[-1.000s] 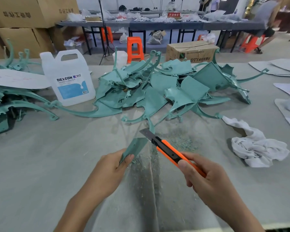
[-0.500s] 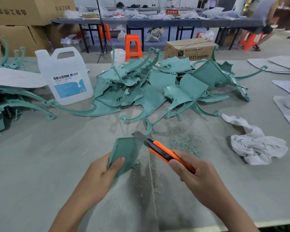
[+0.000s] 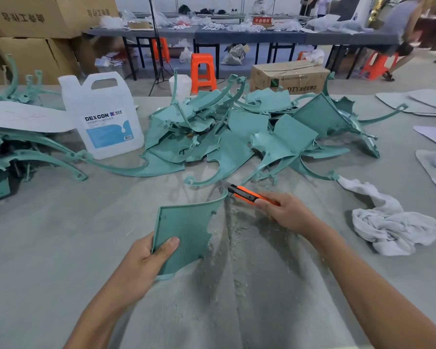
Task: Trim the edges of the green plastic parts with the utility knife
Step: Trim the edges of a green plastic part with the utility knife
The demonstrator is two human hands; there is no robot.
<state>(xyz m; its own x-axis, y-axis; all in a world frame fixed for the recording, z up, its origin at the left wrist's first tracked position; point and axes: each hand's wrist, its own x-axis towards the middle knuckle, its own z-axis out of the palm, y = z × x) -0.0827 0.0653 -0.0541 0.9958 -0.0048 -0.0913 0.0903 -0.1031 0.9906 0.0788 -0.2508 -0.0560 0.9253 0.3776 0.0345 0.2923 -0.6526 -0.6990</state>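
Pinches green plastic part at its near left corner with left hand; grips utility knife in right hand, blade at the part's far right tip.

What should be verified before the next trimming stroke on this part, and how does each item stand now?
1. Part secured: the left hand grips the green part at its lower left corner, thumb on its face. Ok.
2. Knife held: the right hand grips the utility knife by its orange handle. Ok.
3. Knife at the edge: its front end meets the part's upper right corner. Ok.
4. Blade extension: the tip is blurred. Cannot tell.
5. Holding fingers away from the knife: they are at the opposite corner. Ok.
6. White rag out of the way: it lies apart, to the right. Ok.
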